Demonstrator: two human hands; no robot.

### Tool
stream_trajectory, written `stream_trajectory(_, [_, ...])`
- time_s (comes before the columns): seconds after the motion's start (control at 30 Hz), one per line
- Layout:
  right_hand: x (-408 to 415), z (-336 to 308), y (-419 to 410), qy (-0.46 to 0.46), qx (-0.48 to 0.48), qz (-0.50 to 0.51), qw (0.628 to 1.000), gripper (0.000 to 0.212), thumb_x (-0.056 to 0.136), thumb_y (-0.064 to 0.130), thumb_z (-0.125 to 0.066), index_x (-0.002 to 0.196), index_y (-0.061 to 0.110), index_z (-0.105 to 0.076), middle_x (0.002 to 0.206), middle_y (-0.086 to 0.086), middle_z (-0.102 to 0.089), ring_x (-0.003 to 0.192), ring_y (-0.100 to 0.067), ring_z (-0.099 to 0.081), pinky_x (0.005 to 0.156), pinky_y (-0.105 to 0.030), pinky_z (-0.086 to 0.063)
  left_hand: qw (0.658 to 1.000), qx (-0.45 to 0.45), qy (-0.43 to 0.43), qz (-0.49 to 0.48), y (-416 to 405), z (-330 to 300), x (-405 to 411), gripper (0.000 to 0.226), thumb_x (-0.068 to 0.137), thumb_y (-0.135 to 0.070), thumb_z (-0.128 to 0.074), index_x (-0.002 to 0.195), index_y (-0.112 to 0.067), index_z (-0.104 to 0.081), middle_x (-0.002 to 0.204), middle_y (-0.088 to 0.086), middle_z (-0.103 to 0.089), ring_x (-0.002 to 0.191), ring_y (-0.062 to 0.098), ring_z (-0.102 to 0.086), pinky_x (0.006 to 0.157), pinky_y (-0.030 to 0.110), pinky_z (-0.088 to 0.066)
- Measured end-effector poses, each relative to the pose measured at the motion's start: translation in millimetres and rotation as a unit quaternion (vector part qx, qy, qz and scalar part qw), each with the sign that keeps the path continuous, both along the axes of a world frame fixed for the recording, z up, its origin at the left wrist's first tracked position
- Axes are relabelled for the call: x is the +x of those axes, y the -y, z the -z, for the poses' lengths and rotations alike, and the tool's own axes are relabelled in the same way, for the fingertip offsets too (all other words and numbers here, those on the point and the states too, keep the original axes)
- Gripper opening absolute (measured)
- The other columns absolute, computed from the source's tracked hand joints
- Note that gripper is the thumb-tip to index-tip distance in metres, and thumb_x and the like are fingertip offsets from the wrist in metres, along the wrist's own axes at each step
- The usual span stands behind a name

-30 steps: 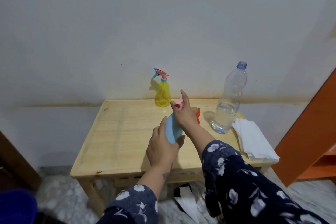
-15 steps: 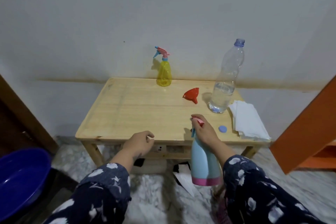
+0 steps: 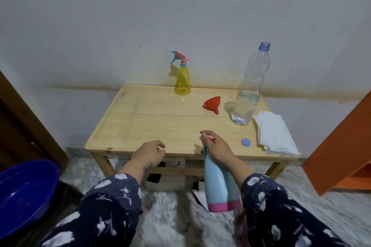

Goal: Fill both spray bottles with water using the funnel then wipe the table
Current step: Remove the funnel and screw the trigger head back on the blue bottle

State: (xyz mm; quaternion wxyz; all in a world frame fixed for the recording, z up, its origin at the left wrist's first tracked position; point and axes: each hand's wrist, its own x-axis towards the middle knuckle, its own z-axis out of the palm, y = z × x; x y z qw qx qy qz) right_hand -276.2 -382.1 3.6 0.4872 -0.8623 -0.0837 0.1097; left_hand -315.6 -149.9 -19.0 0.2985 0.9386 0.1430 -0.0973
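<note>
Now the right hand (image 3: 217, 149) still grips the blue spray bottle (image 3: 218, 184) off the table's (image 3: 140, 126) front edge; the left hand (image 3: 149, 152), loosely curled and empty, has barely moved.

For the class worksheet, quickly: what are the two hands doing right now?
Left hand: loosely curled, holding nothing visible.
Right hand: closed on the spray head of the blue spray bottle.

table (image 3: 140, 126) left half open, funnel (image 3: 212, 104), water bottle (image 3: 249, 96) crowd right
</note>
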Motion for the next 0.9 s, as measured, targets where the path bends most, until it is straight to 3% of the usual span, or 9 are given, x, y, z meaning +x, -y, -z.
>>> stream_trajectory(0.13, [0,1,-20,-0.001,0.001,-0.02,1.0,0.032,0.097,0.049,-0.039,0.113,0.03,-0.059,0.102,-0.002,-0.07,0.089,-0.021,-0.066,0.088,-0.044,-0.052,1.0,-0.004,0.001,-0.014,-6,-1,0,0.019,0.093,-0.034,-0.05,0.111,-0.034,-0.057,0.092,-0.013,-0.057,0.09,0.018,-0.061,0.087,0.038,-0.053])
stream_trajectory(0.2, [2,1,-29,0.012,-0.001,-0.04,0.999,0.034,0.096,0.052,-0.037,0.117,0.034,-0.057,0.102,0.003,-0.069,0.083,-0.017,-0.066,0.086,-0.041,-0.053,1.0,-0.007,0.0,-0.018,-9,-1,-1,0.019,0.093,-0.034,-0.05,0.111,-0.034,-0.056,0.093,-0.013,-0.057,0.09,0.018,-0.06,0.086,0.037,-0.053])
stream_trajectory(0.27, [4,-3,-39,0.016,0.004,-0.066,0.998,0.034,0.098,0.049,-0.035,0.121,0.035,-0.055,0.11,0.006,-0.065,0.093,-0.013,-0.062,0.091,-0.034,-0.049,1.0,-0.006,0.003,-0.024,-13,-2,-1,0.019,0.094,-0.034,-0.049,0.111,-0.033,-0.056,0.093,-0.013,-0.057,0.089,0.017,-0.06,0.085,0.036,-0.053])
stream_trajectory(0.33, [7,-3,-50,0.005,0.027,-0.082,0.996,0.029,0.096,0.05,-0.039,0.106,0.034,-0.061,0.111,0.007,-0.066,0.096,-0.017,-0.063,0.094,-0.041,-0.05,0.999,-0.003,0.004,-0.032,-18,-4,0,0.018,0.094,-0.035,-0.049,0.111,-0.034,-0.056,0.093,-0.013,-0.057,0.088,0.017,-0.06,0.084,0.035,-0.053])
stream_trajectory(0.43, [12,-2,-67,-0.003,0.047,-0.074,0.996,0.029,0.093,0.052,-0.045,0.093,0.03,-0.065,0.098,0.007,-0.07,0.076,-0.027,-0.069,0.083,-0.052,-0.055,0.999,-0.008,0.004,-0.045,-26,-6,2,0.02,0.093,-0.035,-0.049,0.111,-0.033,-0.057,0.093,-0.012,-0.059,0.087,0.017,-0.061,0.083,0.034,-0.053])
stream_trajectory(0.6, [28,-8,-90,0.041,0.023,-0.077,0.996,0.031,0.095,0.053,-0.039,0.108,0.033,-0.059,0.105,0.005,-0.068,0.093,-0.017,-0.063,0.089,-0.04,-0.05,0.998,-0.012,0.003,-0.057,-35,-12,8,0.023,0.093,-0.037,-0.048,0.113,-0.033,-0.058,0.096,-0.01,-0.06,0.087,0.017,-0.063,0.084,0.034,-0.054])
stream_trajectory(0.73, [49,-25,-106,0.076,0.077,-0.053,0.993,0.03,0.098,0.043,-0.044,0.117,0.025,-0.058,0.106,0.003,-0.064,0.096,-0.015,-0.058,0.08,-0.027,-0.044,0.999,-0.023,0.016,-0.044,-38,-22,21,0.035,0.097,-0.05,-0.038,0.114,-0.028,-0.06,0.099,-0.008,-0.064,0.093,0.017,-0.062,0.088,0.037,-0.052])
stream_trajectory(0.83, [69,-46,-123,0.086,0.136,-0.031,0.987,0.027,0.098,0.038,-0.047,0.119,0.026,-0.057,0.099,0.004,-0.061,0.087,-0.014,-0.059,0.074,-0.028,-0.053,0.991,-0.125,0.034,-0.023,-37,-34,35,0.052,0.09,-0.069,-0.035,0.111,-0.03,-0.062,0.108,-0.004,-0.066,0.098,0.018,-0.062,0.093,0.039,-0.05])
stream_trajectory(0.9, [82,-61,-135,0.106,0.158,-0.02,0.981,0.028,0.098,0.038,-0.046,0.121,0.026,-0.056,0.098,0.004,-0.06,0.085,-0.012,-0.059,0.069,-0.024,-0.055,0.973,-0.227,0.048,-0.012,-37,-45,44,0.054,0.075,-0.079,-0.049,0.107,-0.036,-0.06,0.106,-0.004,-0.065,0.097,0.015,-0.064,0.089,0.035,-0.052])
